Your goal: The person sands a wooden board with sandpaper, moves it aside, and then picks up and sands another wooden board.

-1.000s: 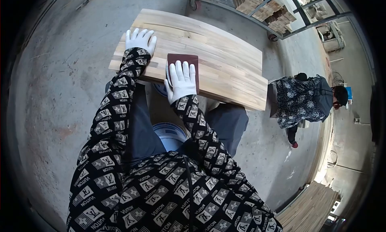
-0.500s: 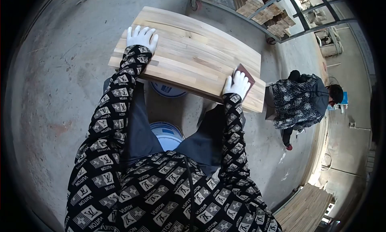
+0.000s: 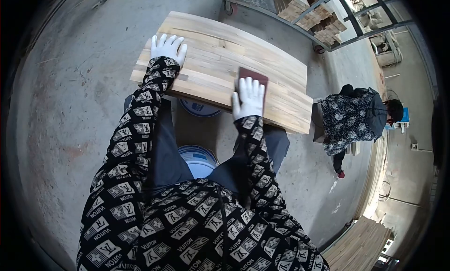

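Note:
A pale wooden board (image 3: 211, 55) made of joined strips lies before me, its near edge raised above the floor. My left hand (image 3: 168, 49), in a white glove, rests open on the board's left end with fingers spread. Under my right hand (image 3: 250, 98), also gloved in white, is a dark reddish-brown sheet of sandpaper (image 3: 242, 73). The right fingers press that sheet flat against the board, right of its middle, and its edges show past the fingertips and beside the hand. The palm hides the rest of the sheet.
One blue-and-white bucket (image 3: 199, 107) stands beneath the board, and another (image 3: 199, 158) is between my legs. A person (image 3: 351, 121) in a dark patterned jacket is at the right. Wood pieces (image 3: 311, 17) sit on a metal cart at the back; more boards (image 3: 358, 245) lie lower right.
My right hand has slid left along the board with the sandpaper, which now sits more upright in view. The left hand stays on the board's left end.

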`<state>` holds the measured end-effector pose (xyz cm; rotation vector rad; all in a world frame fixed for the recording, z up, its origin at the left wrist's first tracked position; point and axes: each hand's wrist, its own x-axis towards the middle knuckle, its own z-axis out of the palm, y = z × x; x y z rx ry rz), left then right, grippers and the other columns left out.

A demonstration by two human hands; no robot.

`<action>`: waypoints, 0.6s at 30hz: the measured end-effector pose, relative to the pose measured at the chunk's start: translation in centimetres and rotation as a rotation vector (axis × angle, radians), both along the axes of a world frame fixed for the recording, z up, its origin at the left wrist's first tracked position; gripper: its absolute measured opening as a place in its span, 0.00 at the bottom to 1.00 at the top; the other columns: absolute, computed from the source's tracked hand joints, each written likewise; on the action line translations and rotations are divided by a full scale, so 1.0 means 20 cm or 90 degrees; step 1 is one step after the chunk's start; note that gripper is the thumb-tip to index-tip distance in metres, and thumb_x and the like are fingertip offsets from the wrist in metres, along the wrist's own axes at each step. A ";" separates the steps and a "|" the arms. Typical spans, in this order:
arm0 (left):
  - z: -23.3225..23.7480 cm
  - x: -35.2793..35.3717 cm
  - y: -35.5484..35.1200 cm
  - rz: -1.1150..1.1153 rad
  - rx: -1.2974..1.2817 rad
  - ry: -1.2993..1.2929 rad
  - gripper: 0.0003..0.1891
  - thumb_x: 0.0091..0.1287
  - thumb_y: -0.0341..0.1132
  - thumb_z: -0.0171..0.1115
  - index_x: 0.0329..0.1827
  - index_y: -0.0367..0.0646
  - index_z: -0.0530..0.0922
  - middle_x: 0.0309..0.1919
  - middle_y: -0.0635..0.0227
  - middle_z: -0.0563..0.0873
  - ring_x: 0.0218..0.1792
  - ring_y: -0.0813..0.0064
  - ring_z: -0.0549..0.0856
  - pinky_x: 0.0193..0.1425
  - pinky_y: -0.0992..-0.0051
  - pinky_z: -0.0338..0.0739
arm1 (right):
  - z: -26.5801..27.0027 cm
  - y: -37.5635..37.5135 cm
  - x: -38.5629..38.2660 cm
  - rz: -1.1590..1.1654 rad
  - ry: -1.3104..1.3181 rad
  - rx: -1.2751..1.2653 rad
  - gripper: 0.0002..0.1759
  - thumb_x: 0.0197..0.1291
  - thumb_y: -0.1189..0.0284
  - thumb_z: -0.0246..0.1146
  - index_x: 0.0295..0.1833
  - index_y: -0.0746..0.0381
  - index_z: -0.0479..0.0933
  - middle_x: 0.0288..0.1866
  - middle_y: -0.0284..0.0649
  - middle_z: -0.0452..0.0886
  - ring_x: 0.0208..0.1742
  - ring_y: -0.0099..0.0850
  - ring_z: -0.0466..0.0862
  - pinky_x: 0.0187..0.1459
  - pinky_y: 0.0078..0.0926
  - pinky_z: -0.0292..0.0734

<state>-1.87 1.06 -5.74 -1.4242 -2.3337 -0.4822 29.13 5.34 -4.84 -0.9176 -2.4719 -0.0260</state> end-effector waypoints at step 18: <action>0.00 0.00 0.00 0.002 -0.016 -0.014 0.22 0.73 0.52 0.49 0.63 0.56 0.81 0.63 0.67 0.82 0.70 0.59 0.72 0.80 0.49 0.48 | 0.04 -0.24 -0.29 0.083 -0.003 -0.042 0.32 0.66 0.60 0.59 0.70 0.66 0.68 0.73 0.56 0.67 0.76 0.56 0.62 0.79 0.58 0.45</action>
